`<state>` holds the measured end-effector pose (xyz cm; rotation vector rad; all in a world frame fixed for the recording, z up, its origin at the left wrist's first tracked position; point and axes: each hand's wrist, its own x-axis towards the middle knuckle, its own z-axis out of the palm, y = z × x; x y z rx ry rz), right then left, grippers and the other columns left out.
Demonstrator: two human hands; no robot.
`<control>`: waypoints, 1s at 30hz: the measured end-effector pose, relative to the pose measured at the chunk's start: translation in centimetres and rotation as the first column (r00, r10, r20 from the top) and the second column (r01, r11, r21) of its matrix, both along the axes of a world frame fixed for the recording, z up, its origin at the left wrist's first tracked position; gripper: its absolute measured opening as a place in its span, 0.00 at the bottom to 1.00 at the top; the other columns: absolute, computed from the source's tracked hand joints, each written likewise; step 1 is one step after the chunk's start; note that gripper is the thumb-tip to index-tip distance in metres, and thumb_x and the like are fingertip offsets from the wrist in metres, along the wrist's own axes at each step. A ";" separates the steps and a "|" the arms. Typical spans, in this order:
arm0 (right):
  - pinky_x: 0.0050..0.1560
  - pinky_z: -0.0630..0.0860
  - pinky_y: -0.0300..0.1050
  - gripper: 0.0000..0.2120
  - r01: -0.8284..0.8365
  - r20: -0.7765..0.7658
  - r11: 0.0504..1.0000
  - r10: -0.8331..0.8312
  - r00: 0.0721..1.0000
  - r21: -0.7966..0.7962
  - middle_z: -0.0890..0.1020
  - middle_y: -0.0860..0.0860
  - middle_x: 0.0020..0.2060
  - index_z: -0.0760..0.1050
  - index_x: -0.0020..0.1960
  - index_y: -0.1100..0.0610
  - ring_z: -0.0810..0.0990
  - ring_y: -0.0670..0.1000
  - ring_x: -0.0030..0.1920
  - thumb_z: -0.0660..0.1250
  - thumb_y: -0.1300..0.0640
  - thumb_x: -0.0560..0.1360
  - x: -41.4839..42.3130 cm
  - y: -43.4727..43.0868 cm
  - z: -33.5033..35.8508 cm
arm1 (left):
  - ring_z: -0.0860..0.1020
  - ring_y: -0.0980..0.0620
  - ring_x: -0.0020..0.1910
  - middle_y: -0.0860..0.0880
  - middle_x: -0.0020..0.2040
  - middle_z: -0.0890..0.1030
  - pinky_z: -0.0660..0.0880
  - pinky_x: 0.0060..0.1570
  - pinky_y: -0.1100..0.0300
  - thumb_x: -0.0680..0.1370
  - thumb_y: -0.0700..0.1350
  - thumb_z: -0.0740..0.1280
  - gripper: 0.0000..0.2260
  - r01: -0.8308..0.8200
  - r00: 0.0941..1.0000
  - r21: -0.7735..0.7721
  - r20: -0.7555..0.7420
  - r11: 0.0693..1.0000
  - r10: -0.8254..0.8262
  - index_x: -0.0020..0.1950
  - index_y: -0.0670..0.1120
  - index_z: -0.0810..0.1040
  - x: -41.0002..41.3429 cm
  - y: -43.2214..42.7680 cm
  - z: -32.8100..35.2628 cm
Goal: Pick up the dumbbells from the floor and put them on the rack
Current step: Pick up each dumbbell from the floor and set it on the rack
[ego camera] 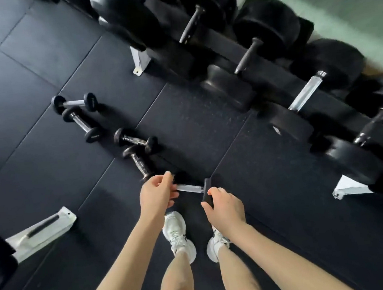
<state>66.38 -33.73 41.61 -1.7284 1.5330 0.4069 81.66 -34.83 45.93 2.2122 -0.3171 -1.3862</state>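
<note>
Together, left hand (pixel 156 193) and right hand (pixel 224 209) grip one small dumbbell (pixel 190 189) above the floor (pixel 44 161), fingers closed on its ends.

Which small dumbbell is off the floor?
The dumbbell held in both hands, left hand and right hand; four others lie on the mat.

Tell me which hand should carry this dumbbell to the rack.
Probably the right hand: it grips the dumbbell by its right head, and the rack stands on that side. The left hand only pinches the bar's far end.
</note>
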 end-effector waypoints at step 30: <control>0.42 0.68 0.47 0.18 -0.515 -0.029 0.803 0.548 0.836 0.300 0.80 0.53 0.52 0.70 0.56 0.56 0.79 0.57 0.50 0.69 0.47 0.73 6.6 -1.5 -49.3 | 0.80 0.49 0.42 0.47 0.41 0.80 0.76 0.55 0.52 0.77 0.52 0.67 0.13 -0.654 0.540 0.480 -0.244 0.584 0.805 0.43 0.43 0.76 0.1 4.0 -51.0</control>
